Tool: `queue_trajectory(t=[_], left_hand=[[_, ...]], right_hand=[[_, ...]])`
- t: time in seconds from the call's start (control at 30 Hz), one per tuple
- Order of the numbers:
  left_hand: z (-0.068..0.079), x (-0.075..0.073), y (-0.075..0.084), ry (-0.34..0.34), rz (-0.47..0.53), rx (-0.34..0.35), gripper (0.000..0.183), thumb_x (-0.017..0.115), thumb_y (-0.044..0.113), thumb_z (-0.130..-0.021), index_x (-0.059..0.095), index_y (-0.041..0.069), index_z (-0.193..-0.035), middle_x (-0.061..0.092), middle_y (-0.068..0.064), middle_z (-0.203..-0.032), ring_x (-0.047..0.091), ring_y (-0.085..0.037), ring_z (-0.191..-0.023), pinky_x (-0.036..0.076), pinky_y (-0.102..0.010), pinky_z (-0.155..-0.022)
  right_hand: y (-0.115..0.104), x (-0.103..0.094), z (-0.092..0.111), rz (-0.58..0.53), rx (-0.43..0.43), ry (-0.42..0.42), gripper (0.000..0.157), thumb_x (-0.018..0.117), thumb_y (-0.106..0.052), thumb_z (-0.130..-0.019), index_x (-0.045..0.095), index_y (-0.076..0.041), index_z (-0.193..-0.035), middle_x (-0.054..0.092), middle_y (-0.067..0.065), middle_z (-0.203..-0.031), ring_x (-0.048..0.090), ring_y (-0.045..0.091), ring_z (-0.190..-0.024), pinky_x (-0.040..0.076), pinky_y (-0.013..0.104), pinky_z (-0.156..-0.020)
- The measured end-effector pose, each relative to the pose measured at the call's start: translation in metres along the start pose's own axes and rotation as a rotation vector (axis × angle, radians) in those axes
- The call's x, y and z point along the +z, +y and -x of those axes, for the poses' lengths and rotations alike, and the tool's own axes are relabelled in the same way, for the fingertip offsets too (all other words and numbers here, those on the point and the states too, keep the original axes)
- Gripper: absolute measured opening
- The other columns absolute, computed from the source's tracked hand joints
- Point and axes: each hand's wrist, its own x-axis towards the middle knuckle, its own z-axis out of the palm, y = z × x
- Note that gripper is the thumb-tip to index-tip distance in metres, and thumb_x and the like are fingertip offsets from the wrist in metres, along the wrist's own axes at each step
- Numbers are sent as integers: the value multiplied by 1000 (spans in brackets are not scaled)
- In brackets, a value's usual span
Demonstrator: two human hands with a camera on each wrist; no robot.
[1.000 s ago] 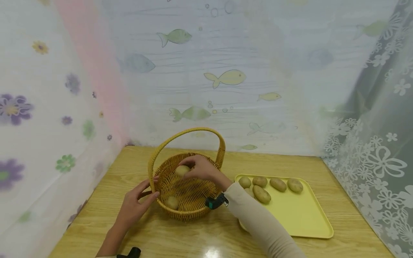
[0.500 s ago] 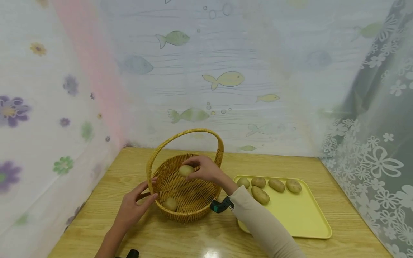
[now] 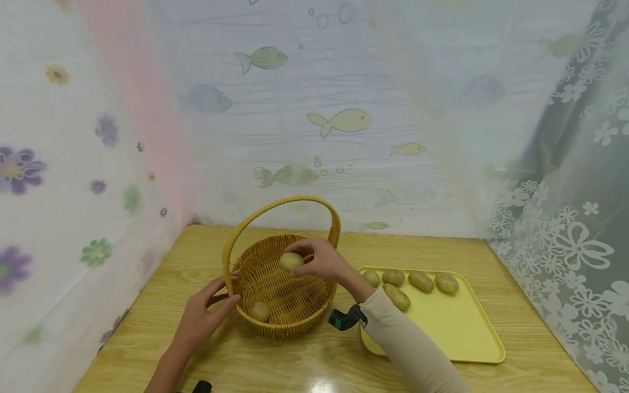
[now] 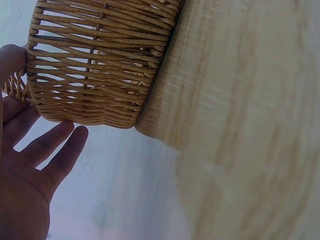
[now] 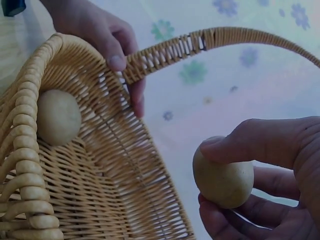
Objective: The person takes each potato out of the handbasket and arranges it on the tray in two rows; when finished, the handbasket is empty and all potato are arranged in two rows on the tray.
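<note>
A wicker basket [image 3: 280,328] with a tall arched handle stands on the table in the head view. My left hand [image 3: 203,316] grips its left rim at the foot of the handle; the left wrist view shows fingertips [image 4: 75,137] against the woven outer side. Over the basket, my right hand [image 3: 321,262] pinches a potato [image 3: 291,261] between thumb and fingers, held apart from the wicker in the right wrist view [image 5: 223,180]. Another potato [image 3: 259,311] lies inside the basket near its front left; the right wrist view shows that potato [image 5: 59,117] against the wall.
On the right, a yellow tray [image 3: 457,333] bears several potatoes [image 3: 421,282] along its back and left side. My right sleeve [image 3: 408,344] covers part of its left edge. Printed curtains [image 3: 344,65] hang behind the wooden table [image 3: 275,365] and at both sides.
My right hand has drawn a little to the right over the basket, the potato still pinched in it. The left hand keeps its place on the rim, and the other potato stays inside.
</note>
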Motion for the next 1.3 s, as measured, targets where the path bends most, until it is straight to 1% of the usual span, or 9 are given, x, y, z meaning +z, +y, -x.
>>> queue_trajectory(t=[0.13,0.33,0.47,0.67,0.73,0.87,1.07,1.2,1.3], left_hand=[[0,-1,2,-2,18,-14,49,74,3,-98,62,10,-145,60,-13,-145,54,-11,-132,61,-33,-92],[0,-1,3,0,24,-14,50,75,3,-97,63,17,-143,60,-11,-146,55,-12,-133,60,-31,-92],[1,0,1,0,17,-5,52,75,0,-96,62,16,-144,60,-14,-145,55,-13,-132,60,-29,-91],[0,-2,5,-2,49,-7,47,74,2,-98,64,16,-142,59,-12,-146,57,-26,-132,60,-30,-92],[0,-2,5,-2,51,-6,46,74,2,-98,64,14,-141,59,-13,-146,57,-26,-131,60,-29,-92],[0,-1,5,-2,53,-7,46,74,2,-98,64,11,-142,59,-15,-146,57,-23,-132,60,-29,-92],[1,-1,3,-3,61,-1,44,74,0,-97,65,7,-139,59,-15,-146,57,-29,-131,59,-28,-92],[1,0,2,-5,48,7,48,74,0,-97,63,9,-142,59,-16,-145,56,-20,-132,59,-28,-92],[0,-1,2,-3,48,4,50,74,1,-97,62,14,-144,60,-17,-144,56,-13,-132,59,-28,-92]], right_hand=[[-1,-3,6,-21,-5,11,47,87,-8,-84,73,-9,-129,69,-1,-122,65,17,-108,60,35,-83],[-2,-9,12,-45,-33,17,46,85,-3,-84,73,-7,-129,70,2,-121,66,19,-107,60,42,-86],[-2,-13,17,-52,-40,20,47,86,-6,-83,73,-5,-129,70,3,-120,66,20,-106,61,45,-86],[-1,-18,22,-46,-45,37,48,87,-5,-83,72,-3,-129,70,4,-121,66,23,-108,59,50,-85],[1,-20,24,-41,-40,43,48,87,-4,-84,72,-3,-129,70,4,-121,66,23,-109,59,50,-85],[2,-22,28,-52,-24,53,46,86,-4,-84,73,-5,-128,69,5,-122,66,24,-107,59,49,-85],[-1,-26,35,-103,27,72,47,86,-7,-85,72,-5,-131,67,7,-125,67,26,-104,61,41,-82],[-3,-30,39,-150,57,70,51,85,-8,-86,69,-3,-134,66,8,-124,67,27,-100,62,39,-80],[-3,-32,40,-158,47,67,51,84,-7,-87,68,-2,-135,66,9,-123,67,26,-99,62,39,-79]])
